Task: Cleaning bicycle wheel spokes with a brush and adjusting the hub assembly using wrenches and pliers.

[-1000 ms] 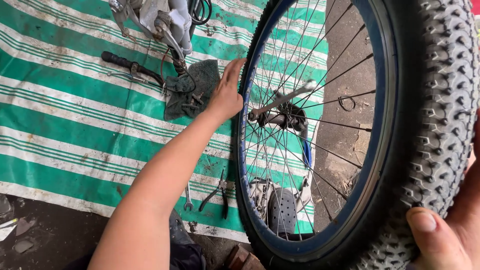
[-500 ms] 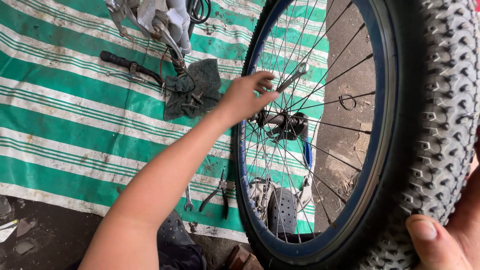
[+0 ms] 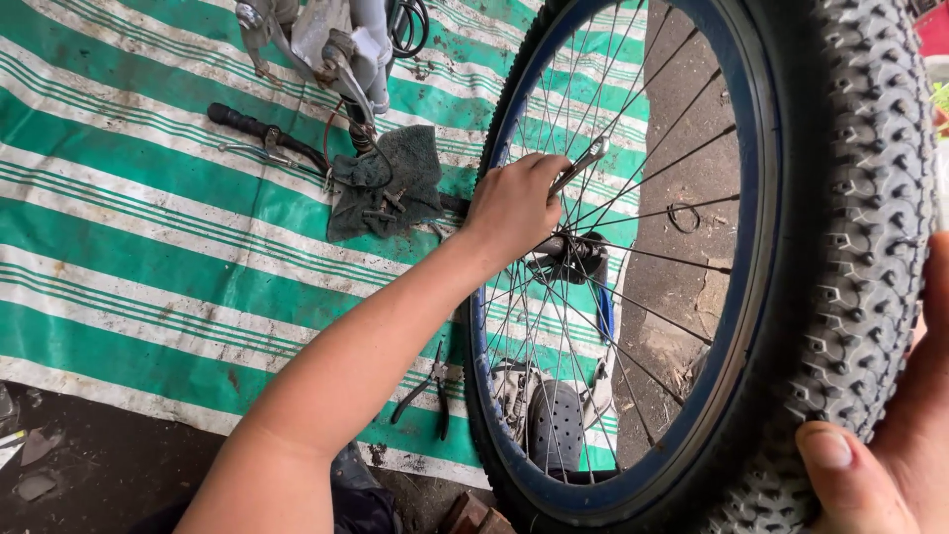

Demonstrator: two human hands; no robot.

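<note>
Up close, the left hand (image 3: 512, 206) pinches a slim metal wrench (image 3: 579, 164) beside the bicycle wheel (image 3: 751, 297) hub (image 3: 573, 252), among thin spokes (steel, taut). The right hand (image 3: 890, 445) clasps its knobby rubber tyre (image 3: 870, 198); a striped green tarp (image 3: 148, 227) lies beyond.

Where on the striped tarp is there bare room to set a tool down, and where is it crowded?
Free: the wide stretch of green-and-white tarp left of the left hand, between the grey rag above and the pliers below. Crowded: the top, with the bike frame parts and black handlebar grip, and beside the wheel.
</note>
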